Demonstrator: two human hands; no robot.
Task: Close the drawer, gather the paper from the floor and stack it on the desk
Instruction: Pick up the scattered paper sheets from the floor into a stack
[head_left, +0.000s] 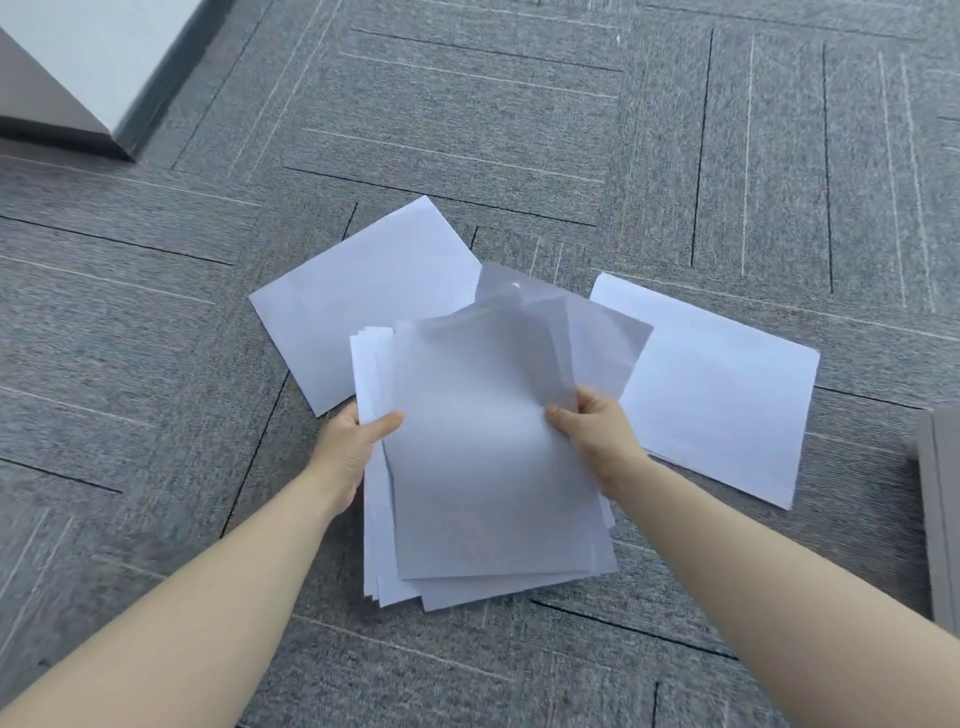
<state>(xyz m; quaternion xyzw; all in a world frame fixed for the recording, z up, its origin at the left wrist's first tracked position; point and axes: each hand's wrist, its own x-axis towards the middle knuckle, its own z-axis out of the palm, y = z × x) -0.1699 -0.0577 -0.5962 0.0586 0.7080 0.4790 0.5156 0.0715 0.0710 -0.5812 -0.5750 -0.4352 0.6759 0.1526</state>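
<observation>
A loose stack of white paper (488, 467) is held above the grey carpet in the middle of the view. My left hand (353, 441) grips its left edge, thumb on top. My right hand (592, 421) grips the right edge, thumb on the top sheet. The sheets in the stack are fanned and uneven. One white sheet (363, 306) lies flat on the floor behind the stack to the left. Another white sheet (722, 384) lies on the floor to the right. No drawer or desk top is in view.
Grey carpet tiles (519, 104) cover the floor. A white panel with a dark base (88, 73) stands at the upper left corner. A grey furniture edge (943, 519) juts in at the right border.
</observation>
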